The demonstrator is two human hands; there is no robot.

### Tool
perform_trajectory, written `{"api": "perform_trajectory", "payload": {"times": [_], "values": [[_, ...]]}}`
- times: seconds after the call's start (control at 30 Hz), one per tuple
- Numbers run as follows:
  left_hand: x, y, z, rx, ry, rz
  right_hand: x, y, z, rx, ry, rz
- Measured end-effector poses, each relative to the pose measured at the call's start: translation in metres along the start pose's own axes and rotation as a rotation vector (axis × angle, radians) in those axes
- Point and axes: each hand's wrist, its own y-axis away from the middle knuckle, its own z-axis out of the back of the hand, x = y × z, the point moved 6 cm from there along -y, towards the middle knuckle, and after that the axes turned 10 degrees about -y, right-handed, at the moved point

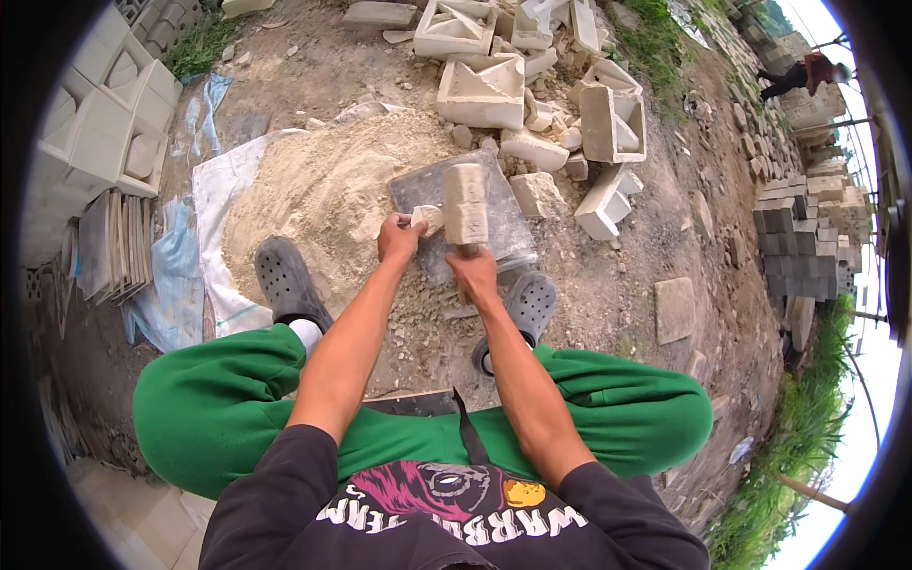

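Note:
My right hand (473, 273) is closed around the short handle of a mallet (465, 201), whose thick, pale, worn head points away from me. In my left hand (399, 239), a small whitish chunk of broken block (429, 219) is pinched between the fingers. The chunk is just left of the mallet head; whether they touch, I cannot tell. Beneath both lies a flat dark grey slab (505, 195), dusted with powder. A heap of pale crushed grit (328, 185) spreads to the left of the slab.
Broken cream blocks (482, 95) and rubble lie beyond the slab. A white sheet (220, 256) edges the grit heap. Stacked blocks (104, 104) and thin boards (123, 242) stand at left. Grey blocks (803, 237) are piled far right, with another person (807, 74) beyond.

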Motion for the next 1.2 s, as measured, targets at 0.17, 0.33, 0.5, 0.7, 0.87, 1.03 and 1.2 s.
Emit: {"api": "perform_trajectory", "payload": {"times": [0.17,0.33,0.5,0.7,0.87,1.03,1.2], "values": [[0.013,-0.005,0.005,-0.063,-0.009,-0.004,0.019,-0.002,0.003,0.099,0.15,-0.241],[0.012,-0.003,0.003,-0.038,-0.007,-0.001,0.072,-0.007,0.012,-0.029,0.062,-0.023],[0.008,-0.005,-0.003,-0.001,-0.002,0.017,0.003,-0.007,-0.002,-0.083,0.095,0.076],[0.013,-0.006,0.011,-0.051,-0.036,0.014,0.02,-0.002,-0.005,0.053,-0.001,-0.188],[0.016,-0.007,0.004,-0.021,0.012,-0.01,0.068,-0.013,0.008,-0.035,0.058,-0.037],[0.013,-0.009,0.001,-0.038,-0.003,-0.016,0.016,-0.011,-0.007,-0.025,0.034,-0.048],[0.014,-0.007,0.01,-0.063,-0.026,0.008,0.006,-0.009,-0.006,0.064,0.045,-0.231]]}}
